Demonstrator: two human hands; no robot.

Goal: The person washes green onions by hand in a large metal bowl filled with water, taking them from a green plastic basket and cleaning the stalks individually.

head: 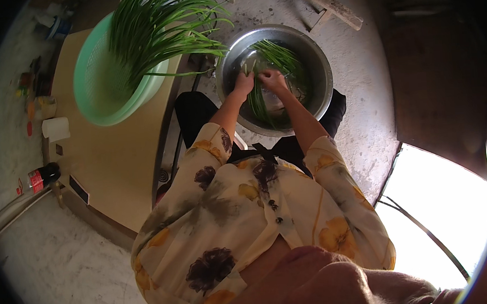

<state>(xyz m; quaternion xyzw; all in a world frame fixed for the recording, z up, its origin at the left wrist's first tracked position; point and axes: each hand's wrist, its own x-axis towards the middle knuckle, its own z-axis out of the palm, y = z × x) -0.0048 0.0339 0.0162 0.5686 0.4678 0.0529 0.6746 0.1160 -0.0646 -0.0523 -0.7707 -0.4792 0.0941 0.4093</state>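
A steel basin (326, 73) with water in it sits between my knees. My left hand (244, 83) is closed around the pale stem ends of a few garlic chives (258, 105), whose green leaves trail down into the basin. Close by on the right, my right hand (272, 80) has its fingers curled near those stems; whether it grips any is hidden. Another bunch of garlic chives (277, 54) lies in the basin's far part, beyond my hands.
To the left, a mint-green plastic colander (98, 106) on a tan table (115, 168) holds a large heap of garlic chives (153, 36) overhanging its rim. A dark-capped bottle (44, 177), a white paper roll (56, 129) and a phone-like dark object (79, 189) are along the table's far-left side. A wooden bench (326, 5) stands ahead.
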